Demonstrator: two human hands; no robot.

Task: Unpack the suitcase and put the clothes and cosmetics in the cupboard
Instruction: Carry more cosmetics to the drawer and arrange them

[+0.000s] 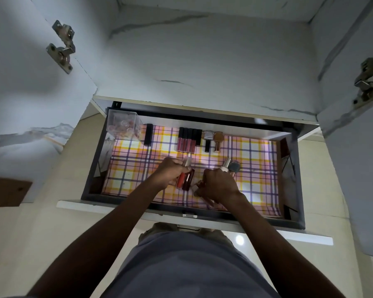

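Down in the drawer my left hand grips gloss tubes and my right hand clutches small bottles; they look light, slick, probably breakable, so I'd take hold mid-body.

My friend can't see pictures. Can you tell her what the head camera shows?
Two hands hold small cosmetic tubes over an open drawer lined with checked paper: the left hand grips lip gloss tubes, the right hand more bottles. A row of lip glosses and a clear box sit along the back.

Both forearms bare, no sleeves visible; no rings or watch seen. Grey-blue shirt covers torso, lower centre of frame.
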